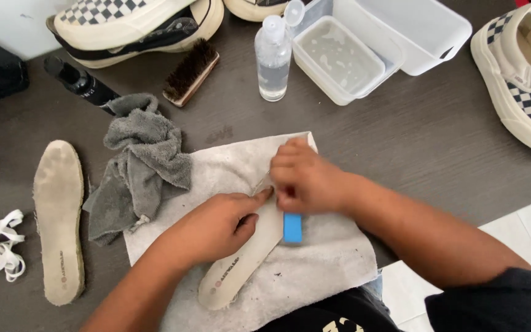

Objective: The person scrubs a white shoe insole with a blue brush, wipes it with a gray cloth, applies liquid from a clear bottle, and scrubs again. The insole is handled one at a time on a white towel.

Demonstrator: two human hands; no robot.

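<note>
Hands working over white towel (333, 258) at near edge of worktop (413, 141). Left hand (213, 227) pressing down beige insole (241, 270) lying on towel, fingers flat, thumb tucked. Right hand (302, 178) closing fingers around blue block (292, 228), rubbing end touching insole's upper part. Second insole (59, 221) lying near left edge; grey rag (139, 166) sitting between it and towel.
</note>
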